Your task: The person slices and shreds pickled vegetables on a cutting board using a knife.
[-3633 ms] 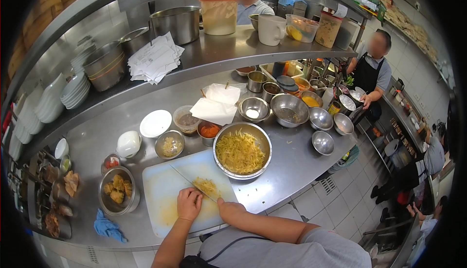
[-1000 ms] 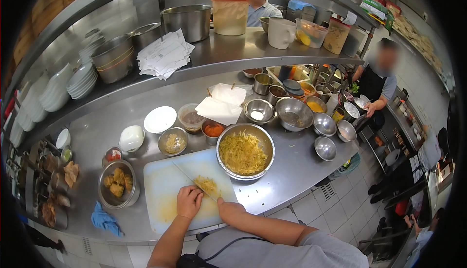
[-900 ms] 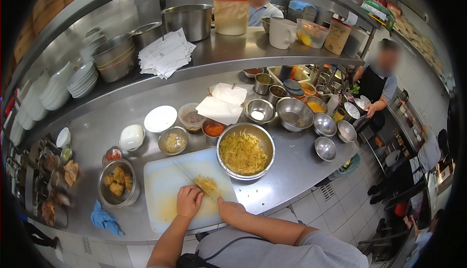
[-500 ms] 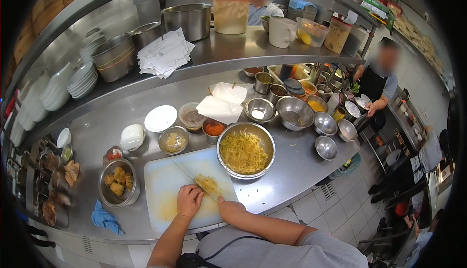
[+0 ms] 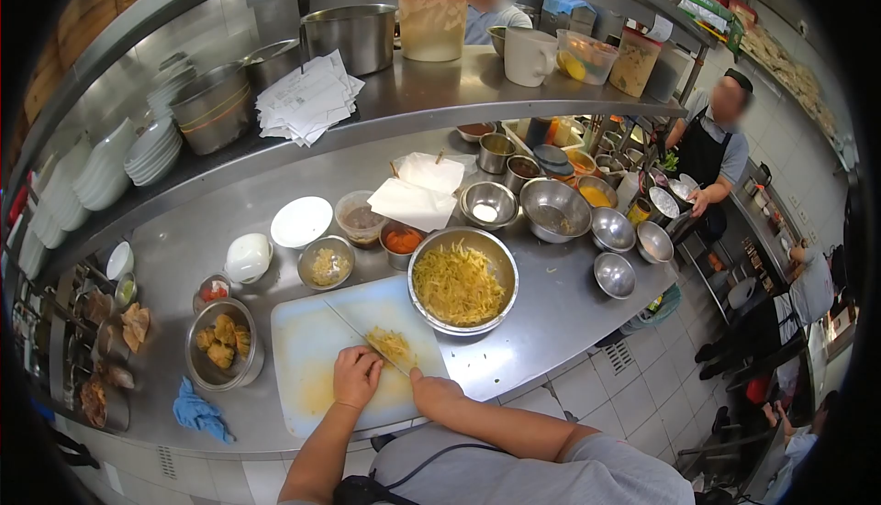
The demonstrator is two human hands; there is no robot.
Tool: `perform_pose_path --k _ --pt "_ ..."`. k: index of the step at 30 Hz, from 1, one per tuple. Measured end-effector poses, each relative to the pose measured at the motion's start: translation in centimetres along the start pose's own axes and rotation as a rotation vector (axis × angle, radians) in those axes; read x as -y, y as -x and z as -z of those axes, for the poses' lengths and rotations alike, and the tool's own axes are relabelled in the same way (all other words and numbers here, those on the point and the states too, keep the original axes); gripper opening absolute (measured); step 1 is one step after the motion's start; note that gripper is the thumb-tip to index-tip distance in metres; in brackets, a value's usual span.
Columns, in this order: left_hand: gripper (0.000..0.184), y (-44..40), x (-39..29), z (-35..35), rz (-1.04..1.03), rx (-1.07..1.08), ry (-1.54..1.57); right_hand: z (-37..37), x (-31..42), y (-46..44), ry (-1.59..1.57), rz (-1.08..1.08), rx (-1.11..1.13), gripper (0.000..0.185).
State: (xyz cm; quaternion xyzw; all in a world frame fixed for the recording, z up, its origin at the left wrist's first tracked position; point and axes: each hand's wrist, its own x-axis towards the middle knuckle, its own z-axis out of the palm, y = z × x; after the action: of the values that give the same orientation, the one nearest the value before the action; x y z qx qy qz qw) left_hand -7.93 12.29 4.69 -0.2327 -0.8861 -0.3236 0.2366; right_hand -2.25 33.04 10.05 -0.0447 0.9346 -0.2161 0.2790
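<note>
My right hand (image 5: 438, 397) is wrapped round the handle of a kitchen knife (image 5: 352, 324), whose blade points up and left across the white cutting board (image 5: 307, 340). A small heap of yellow shreds (image 5: 395, 344) lies on the board on the blade's right side. Beside the blade, on its left, my left hand (image 5: 357, 377) is closed with curled fingers; what is under the fingertips is hidden. Behind the board's right corner, a large steel bowl (image 5: 507, 317) holds similar yellow shreds.
A steel bowl of browned lumps (image 5: 220, 347) and a blue cloth (image 5: 200, 410) are left of the board. Small bowls, a white plate (image 5: 301, 221) and paper sheets (image 5: 415, 202) stand behind it. A steel shelf (image 5: 413, 101) overhangs the counter. A co-worker (image 5: 711, 152) stands at right.
The view has shifted slightly. The co-worker at right holds the head higher. My hands, the knife and the shreds look the same.
</note>
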Motion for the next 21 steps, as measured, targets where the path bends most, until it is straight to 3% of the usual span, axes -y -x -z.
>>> perform_pose_path --k 21 --pt "0.013 -0.6 -0.8 -0.4 0.024 0.055 -0.036 0.0 -1.8 -0.1 -0.099 0.094 -0.032 0.022"
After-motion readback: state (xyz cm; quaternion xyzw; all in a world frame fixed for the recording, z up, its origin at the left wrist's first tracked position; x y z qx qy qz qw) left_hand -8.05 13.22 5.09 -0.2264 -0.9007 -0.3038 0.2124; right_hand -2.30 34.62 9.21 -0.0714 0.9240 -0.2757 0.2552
